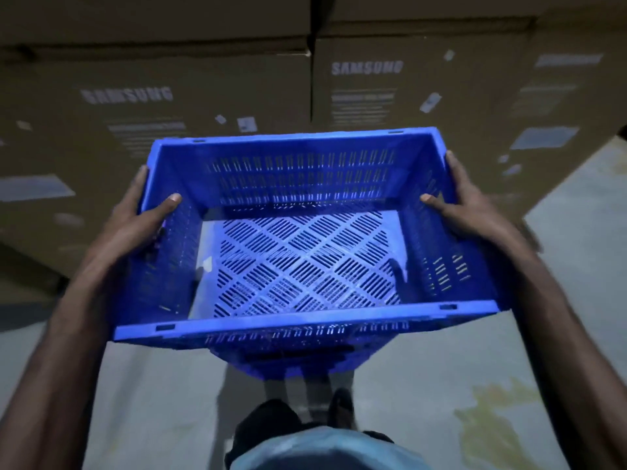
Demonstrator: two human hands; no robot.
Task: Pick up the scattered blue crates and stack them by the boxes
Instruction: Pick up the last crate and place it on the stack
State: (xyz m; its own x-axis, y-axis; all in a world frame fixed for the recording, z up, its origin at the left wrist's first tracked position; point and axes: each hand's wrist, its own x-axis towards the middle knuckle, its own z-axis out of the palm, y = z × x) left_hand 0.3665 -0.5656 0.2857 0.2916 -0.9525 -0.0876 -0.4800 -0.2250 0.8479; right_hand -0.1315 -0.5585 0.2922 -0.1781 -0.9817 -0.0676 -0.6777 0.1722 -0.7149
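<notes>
An empty blue slotted crate (298, 259) is held in the air at the centre of the head view, its open top facing me. My left hand (135, 225) grips its left wall, thumb hooked over the rim to the inside and fingers on the outside. My right hand (464, 212) grips the right wall the same way. Right behind the crate rises a wall of large brown cardboard boxes (169, 79) with printed lettering. The view is blurred by motion.
The grey concrete floor (509, 351) runs under the crate and to the right, with a yellowish stain (498, 422) at lower right. My feet (339, 405) show below the crate. The boxes fill the whole far side and the left.
</notes>
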